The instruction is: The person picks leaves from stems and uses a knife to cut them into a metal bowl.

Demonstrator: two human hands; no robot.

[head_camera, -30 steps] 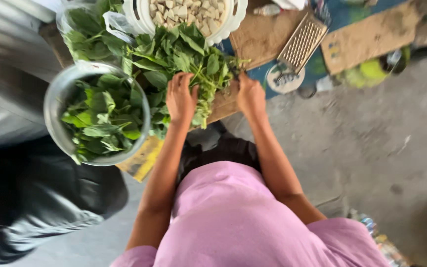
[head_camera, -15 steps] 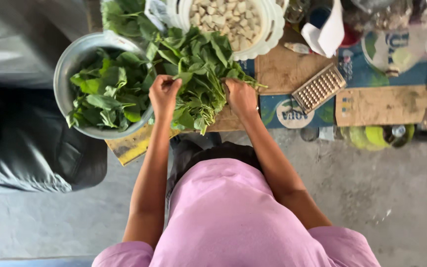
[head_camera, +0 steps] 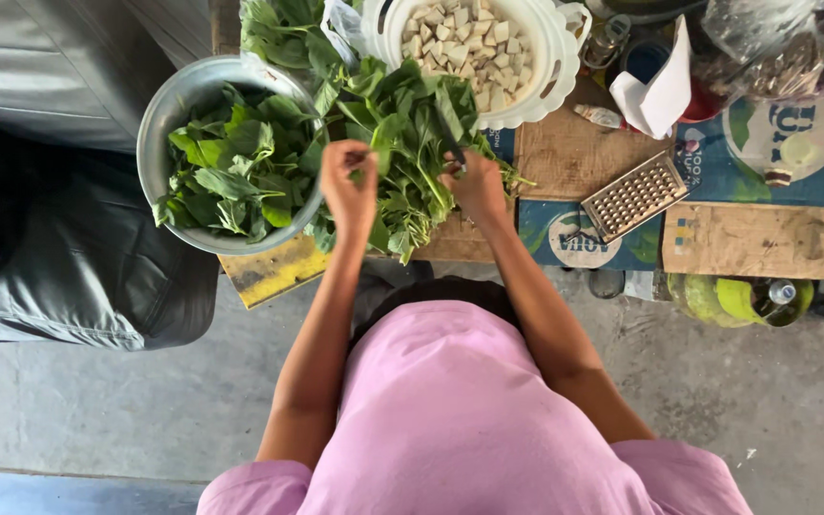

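Both hands, left hand and right hand, fingers pinching leafy greens on the bench; metal bowl at 9 o'clock.

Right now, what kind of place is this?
Probably an informal food-prep spot, home or stall: a metal bowl of picked leaves, a white colander of pale cubes, and a grater on a worn wooden bench above a concrete floor.

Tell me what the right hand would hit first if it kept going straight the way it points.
Probably the pile of green leaves that the right hand already rests in; beyond it sits the white bowl of pale cubes. Heights are hard to judge from above.
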